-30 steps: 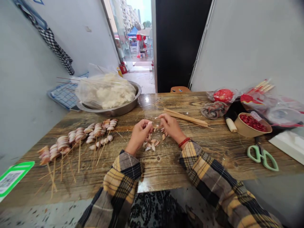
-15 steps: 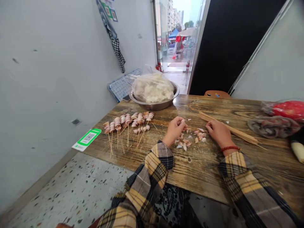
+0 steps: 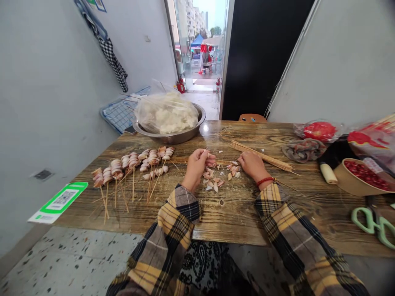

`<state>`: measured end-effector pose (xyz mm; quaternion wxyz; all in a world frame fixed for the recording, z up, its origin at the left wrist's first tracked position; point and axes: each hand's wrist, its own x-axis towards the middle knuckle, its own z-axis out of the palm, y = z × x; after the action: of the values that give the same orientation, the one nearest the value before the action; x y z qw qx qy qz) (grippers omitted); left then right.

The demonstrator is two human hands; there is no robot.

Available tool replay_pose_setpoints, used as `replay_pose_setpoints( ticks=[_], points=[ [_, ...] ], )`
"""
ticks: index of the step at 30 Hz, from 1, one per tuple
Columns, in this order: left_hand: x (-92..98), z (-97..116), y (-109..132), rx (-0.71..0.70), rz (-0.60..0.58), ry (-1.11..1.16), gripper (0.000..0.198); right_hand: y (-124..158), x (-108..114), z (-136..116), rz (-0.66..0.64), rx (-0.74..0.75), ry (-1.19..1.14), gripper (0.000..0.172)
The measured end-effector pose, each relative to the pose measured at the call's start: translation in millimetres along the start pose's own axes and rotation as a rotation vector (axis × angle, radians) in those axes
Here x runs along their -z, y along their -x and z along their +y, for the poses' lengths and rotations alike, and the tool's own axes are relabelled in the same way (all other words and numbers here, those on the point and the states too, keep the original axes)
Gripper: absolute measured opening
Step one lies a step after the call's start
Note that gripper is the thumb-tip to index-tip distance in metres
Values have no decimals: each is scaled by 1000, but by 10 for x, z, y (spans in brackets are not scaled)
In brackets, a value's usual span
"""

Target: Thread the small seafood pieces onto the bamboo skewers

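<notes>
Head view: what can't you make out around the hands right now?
Head view:
- Left hand: curled fingers hide anything held.
- Right hand: its back hides the fingertips and any piece under them.
- Scissors: cut off by the right edge.
- Bag contents: blurred by plastic.

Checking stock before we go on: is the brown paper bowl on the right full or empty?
Fairly full: the paper bowl shows red pieces lying close up to its rim.

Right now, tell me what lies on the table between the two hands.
In the head view, a small scatter of pale, pinkish cloves lies on the wooden table between the left hand and the right hand.
</notes>
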<state>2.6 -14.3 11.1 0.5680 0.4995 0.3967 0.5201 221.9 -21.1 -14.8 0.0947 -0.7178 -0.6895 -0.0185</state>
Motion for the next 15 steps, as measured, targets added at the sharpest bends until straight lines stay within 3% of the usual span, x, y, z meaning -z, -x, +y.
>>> replay_pose_setpoints(
  ticks=[5, 9, 15],
  points=[
    [17, 9, -10, 11, 31, 2, 20, 22, 12, -50, 34, -72, -32, 24],
    [29, 8, -9, 19, 41, 25, 24, 36, 1, -73, 23, -119, -187, 23],
    [26, -10, -12, 28, 9, 76, 21, 38, -53, -298, -20, 85, -325, 21]
  ],
)
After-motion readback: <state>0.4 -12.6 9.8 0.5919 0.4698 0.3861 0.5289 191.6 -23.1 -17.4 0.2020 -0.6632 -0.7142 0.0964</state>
